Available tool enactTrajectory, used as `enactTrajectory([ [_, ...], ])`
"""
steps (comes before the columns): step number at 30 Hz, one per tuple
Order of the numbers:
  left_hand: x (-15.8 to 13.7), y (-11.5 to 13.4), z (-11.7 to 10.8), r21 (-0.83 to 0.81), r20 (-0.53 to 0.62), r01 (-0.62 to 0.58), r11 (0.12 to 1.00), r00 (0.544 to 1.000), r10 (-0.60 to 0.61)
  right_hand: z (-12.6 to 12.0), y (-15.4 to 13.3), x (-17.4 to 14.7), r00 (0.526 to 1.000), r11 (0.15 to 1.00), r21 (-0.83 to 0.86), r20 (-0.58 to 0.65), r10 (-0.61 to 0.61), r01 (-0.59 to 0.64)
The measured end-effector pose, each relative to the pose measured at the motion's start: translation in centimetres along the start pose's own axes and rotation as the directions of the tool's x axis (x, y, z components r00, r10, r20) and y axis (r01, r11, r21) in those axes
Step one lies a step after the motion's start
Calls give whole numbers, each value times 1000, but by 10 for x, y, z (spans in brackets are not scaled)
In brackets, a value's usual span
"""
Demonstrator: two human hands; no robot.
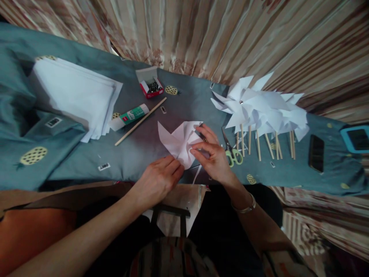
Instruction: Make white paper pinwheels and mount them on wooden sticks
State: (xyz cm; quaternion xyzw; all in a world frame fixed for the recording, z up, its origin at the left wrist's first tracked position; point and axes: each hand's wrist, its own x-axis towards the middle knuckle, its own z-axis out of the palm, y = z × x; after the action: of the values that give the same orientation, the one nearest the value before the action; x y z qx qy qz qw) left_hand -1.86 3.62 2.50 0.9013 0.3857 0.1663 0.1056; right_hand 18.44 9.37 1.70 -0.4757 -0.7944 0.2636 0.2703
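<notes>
A white paper pinwheel (180,140) with folded blades lies before me at the cloth's near edge. My left hand (163,177) pinches its lower left part, the fingertips partly hidden. At the pinwheel's right side, my right hand (213,154) has thumb and fingers curved around a blade, touching the paper. No stick shows on this pinwheel. Up and to the left lies a bare wooden stick (140,121) beside a green and white glue stick (129,117). Farther back, an open red box (151,88) holds small dark metal pins or tacks.
White paper sheets (77,92) are stacked at left. Several pinwheels on sticks (259,107) lie piled at right. Green-handled scissors (235,156) rest by my right hand. A dark phone (316,153) and a blue-framed device (357,138) lie far right. A pleated curtain (184,34) hangs behind.
</notes>
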Motion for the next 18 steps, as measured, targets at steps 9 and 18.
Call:
enactTrajectory([
  [9,1,6,10,-86,-32,-20,996,999,17,6,-8,-2,1000,987,-158,-21,-7,3],
  [18,2,5,8,-118,-1,0,993,1000,0,12,-9,0,998,973,-227,-41,-56,45],
])
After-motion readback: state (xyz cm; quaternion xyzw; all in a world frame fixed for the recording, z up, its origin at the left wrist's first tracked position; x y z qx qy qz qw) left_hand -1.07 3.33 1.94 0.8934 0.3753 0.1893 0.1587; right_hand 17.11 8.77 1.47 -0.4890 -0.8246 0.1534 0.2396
